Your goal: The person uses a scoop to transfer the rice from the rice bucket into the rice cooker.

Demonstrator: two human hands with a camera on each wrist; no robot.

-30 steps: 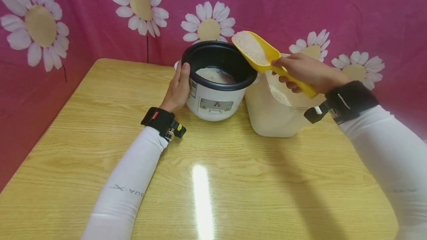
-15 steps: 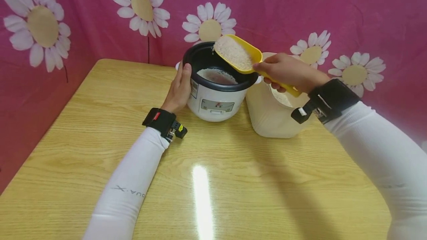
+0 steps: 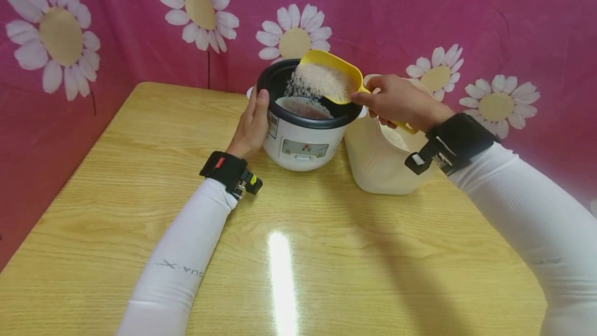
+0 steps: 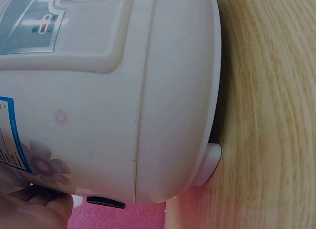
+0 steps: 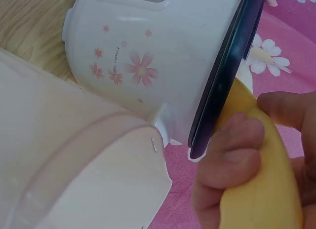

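My right hand (image 3: 401, 100) grips the handle of a yellow scoop (image 3: 328, 58), tilted over the black pot rim. Rice (image 3: 322, 81) fills much of the scoop and spills from its left lip into the rice cooker (image 3: 298, 141). The cooker is white and lidless, with pale rice (image 3: 303, 107) at the bottom of its black inner pot. My left hand (image 3: 249, 126) holds the cooker's left side, thumb near the rim; some fingers are hidden. In the right wrist view, fingers and thumb wrap the scoop's yellow handle (image 5: 264, 179), while the scoop's bowl is mostly hidden behind the rim.
A cream plastic bin (image 3: 380, 165) with rice inside stands just right of the cooker, below my right hand. Both stand on a wooden table (image 3: 186, 232) near its back edge. A pink cloth (image 3: 373, 4) with white flowers hangs close behind.
My right hand has carried the loaded scoop left from above the bin to over the pot and tipped it. Rice now falls from its lip. The left hand stays on the cooker.
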